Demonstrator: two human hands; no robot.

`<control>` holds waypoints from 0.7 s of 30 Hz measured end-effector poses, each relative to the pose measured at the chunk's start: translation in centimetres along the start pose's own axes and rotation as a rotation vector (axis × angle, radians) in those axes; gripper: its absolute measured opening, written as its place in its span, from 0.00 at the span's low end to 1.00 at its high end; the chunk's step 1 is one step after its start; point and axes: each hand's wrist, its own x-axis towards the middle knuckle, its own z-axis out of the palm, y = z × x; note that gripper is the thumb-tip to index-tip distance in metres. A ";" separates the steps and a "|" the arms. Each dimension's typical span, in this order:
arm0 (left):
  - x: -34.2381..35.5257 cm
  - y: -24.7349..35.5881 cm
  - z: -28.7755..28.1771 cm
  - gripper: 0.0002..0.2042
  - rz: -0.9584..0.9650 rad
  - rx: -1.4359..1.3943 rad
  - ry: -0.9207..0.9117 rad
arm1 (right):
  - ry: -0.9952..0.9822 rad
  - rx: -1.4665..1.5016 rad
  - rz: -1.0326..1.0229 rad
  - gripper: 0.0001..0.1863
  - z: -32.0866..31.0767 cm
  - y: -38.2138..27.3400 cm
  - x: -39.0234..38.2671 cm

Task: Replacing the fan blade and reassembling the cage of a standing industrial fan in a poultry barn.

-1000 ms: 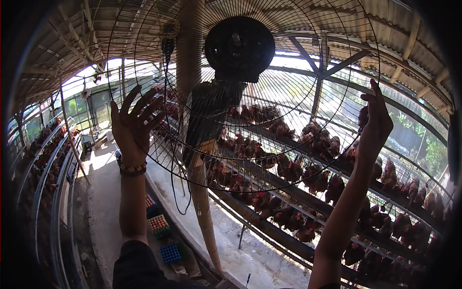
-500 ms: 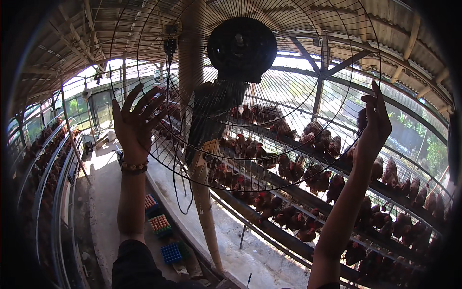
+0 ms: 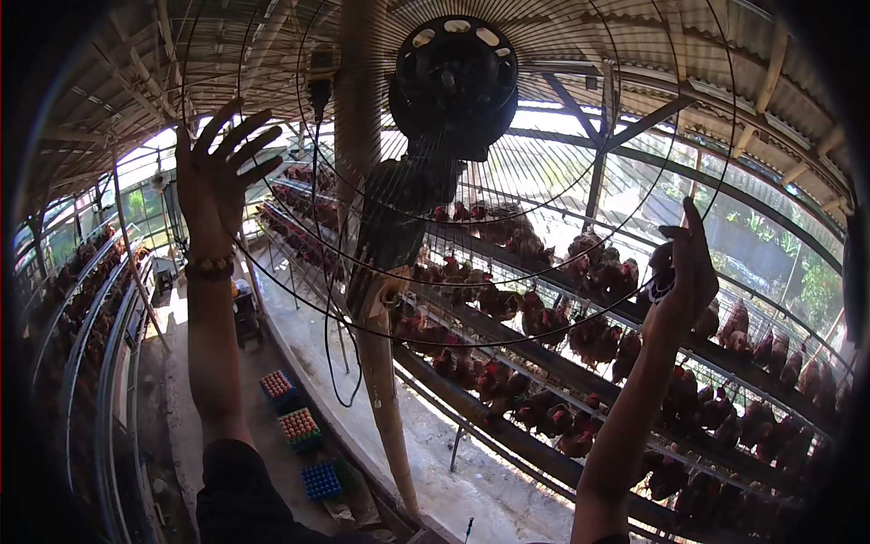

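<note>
Both raised hands meet the wire guard (image 3: 507, 299) of a post-mounted fan overhead: left hand (image 3: 217, 177), fingers splayed, rests flat on its rim, right hand (image 3: 684, 272) pinches a wire (guard seemingly not yet freed).

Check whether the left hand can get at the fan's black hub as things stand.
Probably not directly. The left hand is spread open against the left side of the wire guard, and the hub appears to sit behind the guard's wires, well to the right. The right hand is at the guard's right rim.
</note>
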 end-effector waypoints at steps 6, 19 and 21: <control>7.4 3.6 0.2 0.32 -0.043 0.357 0.039 | -0.062 -0.160 0.055 0.22 -0.8 0.9 -6.2; 19.1 9.7 4.2 0.22 0.280 1.371 -0.067 | -0.300 0.104 0.444 0.26 6.7 -1.4 -20.3; 20.9 10.1 5.0 0.22 0.331 1.407 -0.148 | -0.319 0.126 0.396 0.27 7.8 -1.0 -22.1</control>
